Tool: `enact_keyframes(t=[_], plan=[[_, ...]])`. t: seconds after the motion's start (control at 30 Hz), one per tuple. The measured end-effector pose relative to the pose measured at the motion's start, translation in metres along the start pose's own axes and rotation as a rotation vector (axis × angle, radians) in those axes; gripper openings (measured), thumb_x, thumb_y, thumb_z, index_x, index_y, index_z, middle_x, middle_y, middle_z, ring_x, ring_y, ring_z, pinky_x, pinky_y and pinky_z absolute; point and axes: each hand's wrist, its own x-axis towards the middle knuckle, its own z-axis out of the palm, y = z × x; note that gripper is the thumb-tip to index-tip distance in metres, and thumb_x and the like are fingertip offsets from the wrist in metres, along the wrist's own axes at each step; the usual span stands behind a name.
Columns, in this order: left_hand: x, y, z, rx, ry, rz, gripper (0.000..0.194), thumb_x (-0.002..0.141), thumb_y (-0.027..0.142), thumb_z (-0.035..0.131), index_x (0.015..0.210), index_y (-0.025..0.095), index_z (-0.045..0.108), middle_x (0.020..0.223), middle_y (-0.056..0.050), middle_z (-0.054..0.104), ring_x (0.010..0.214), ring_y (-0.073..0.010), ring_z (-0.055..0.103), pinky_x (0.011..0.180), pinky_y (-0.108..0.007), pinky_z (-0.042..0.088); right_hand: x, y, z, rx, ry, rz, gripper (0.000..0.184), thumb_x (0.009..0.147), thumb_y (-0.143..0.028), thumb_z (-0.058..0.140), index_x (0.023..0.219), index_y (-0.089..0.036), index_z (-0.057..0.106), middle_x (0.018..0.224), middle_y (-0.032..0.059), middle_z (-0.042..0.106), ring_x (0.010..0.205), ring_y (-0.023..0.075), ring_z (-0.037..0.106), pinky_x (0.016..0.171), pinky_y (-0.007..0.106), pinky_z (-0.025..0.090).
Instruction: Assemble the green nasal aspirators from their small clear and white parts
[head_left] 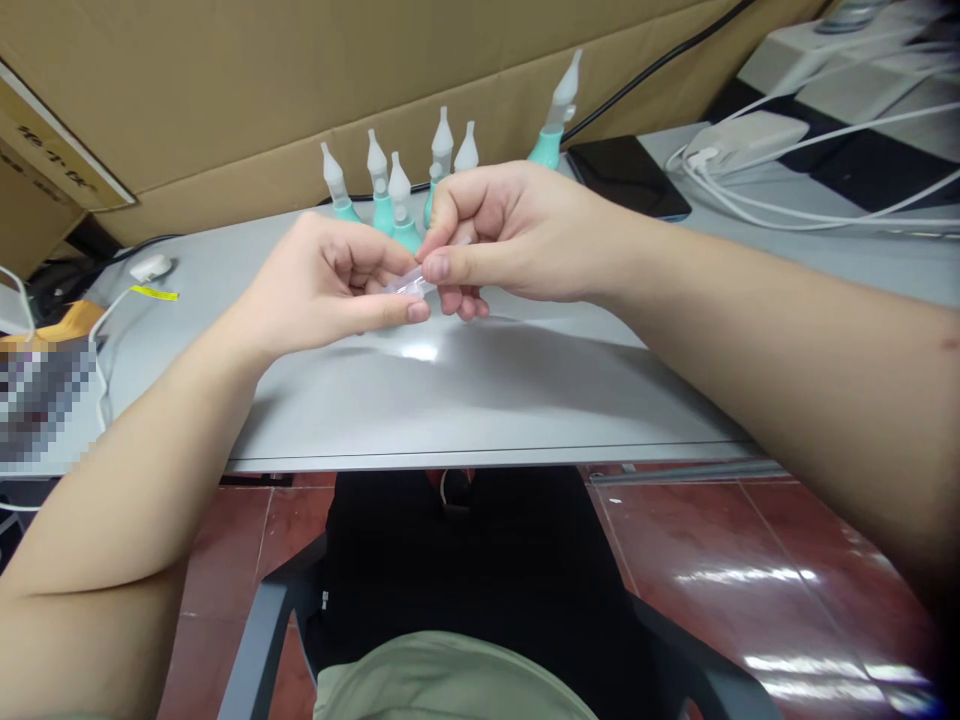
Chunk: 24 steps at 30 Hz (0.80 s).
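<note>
My left hand [334, 285] and my right hand [510, 240] meet above the grey desk [420, 410]. Between them is a small clear plastic piece [411, 283], pinched by the thumb and fingers of both hands. Its far end is hidden behind my right fingers, so its full shape does not show. Just behind the hands stand several nasal aspirators with teal bulbs and whitish pointed tips, such as this front aspirator [403, 205]. Another aspirator [556, 115] stands apart, to the right of the group. My right hand partly covers the aspirators nearest it.
A dark phone or tablet [626, 172] lies at the back right. White cables [750, 215] and a white adapter [750, 138] lie beyond it. At left are a small white plug [151, 267] and a cable. A cardboard wall [247, 100] borders the desk's back.
</note>
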Motion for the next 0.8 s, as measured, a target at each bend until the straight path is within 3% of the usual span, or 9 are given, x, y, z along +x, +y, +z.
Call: enact_keyframes(t=[0.07,0.13,0.37,0.5,0.63,0.8], plan=[[0.001,0.001,0.0,0.018,-0.008,0.011,0.048,0.089,0.066,0.122,0.105,0.027,0.1,0.086,-0.005,0.088,0.061,-0.0164,0.07,0.047,-0.03,0.053,0.0,-0.001,0.001,-0.001,0.019,0.001,0.066,0.096,-0.065,0.122,0.096,-0.025,0.069,0.081,-0.0006,0.086,0.063,0.0165,0.075,0.056,0.03,0.061],[0.002,0.001,0.0,0.011,-0.015,0.003,0.047,0.094,0.066,0.118,0.103,0.025,0.097,0.085,-0.005,0.087,0.058,-0.0142,0.065,0.047,-0.031,0.05,0.001,-0.001,0.002,-0.001,0.032,-0.007,0.064,0.097,-0.062,0.121,0.097,-0.025,0.07,0.083,-0.0003,0.087,0.065,0.0166,0.076,0.057,0.029,0.062],[0.007,-0.001,-0.005,-0.115,-0.082,-0.029,0.027,0.099,0.043,0.117,0.103,0.025,0.096,0.088,-0.006,0.087,0.068,-0.0156,0.075,0.065,-0.032,0.069,0.0,-0.001,0.002,-0.047,0.064,-0.032,0.049,0.098,-0.059,0.118,0.105,-0.027,0.081,0.082,-0.0015,0.085,0.069,0.0179,0.077,0.062,0.029,0.067],[0.007,-0.007,-0.013,-0.178,-0.083,-0.08,0.039,0.095,0.053,0.12,0.108,0.025,0.095,0.096,-0.008,0.09,0.078,-0.0201,0.085,0.075,-0.037,0.079,0.0,-0.002,0.001,-0.047,0.06,-0.052,0.045,0.096,-0.053,0.117,0.1,-0.032,0.077,0.082,-0.0051,0.084,0.073,0.0191,0.079,0.063,0.029,0.067],[0.01,-0.014,-0.024,-0.201,-0.155,-0.127,0.051,0.09,0.064,0.122,0.116,0.029,0.097,0.098,-0.007,0.093,0.075,-0.0216,0.088,0.073,-0.036,0.08,-0.001,-0.002,-0.002,-0.068,0.021,-0.053,0.042,0.095,-0.039,0.116,0.098,-0.029,0.076,0.088,-0.0022,0.087,0.075,0.0181,0.08,0.062,0.028,0.065],[0.011,-0.015,-0.037,-0.21,-0.304,-0.146,0.046,0.088,0.056,0.124,0.113,0.026,0.1,0.094,-0.008,0.093,0.072,-0.0227,0.089,0.072,-0.034,0.082,-0.002,0.002,-0.006,-0.12,-0.049,-0.018,0.033,0.095,-0.027,0.114,0.102,-0.025,0.082,0.089,0.0002,0.087,0.076,0.0169,0.08,0.063,0.025,0.063]])
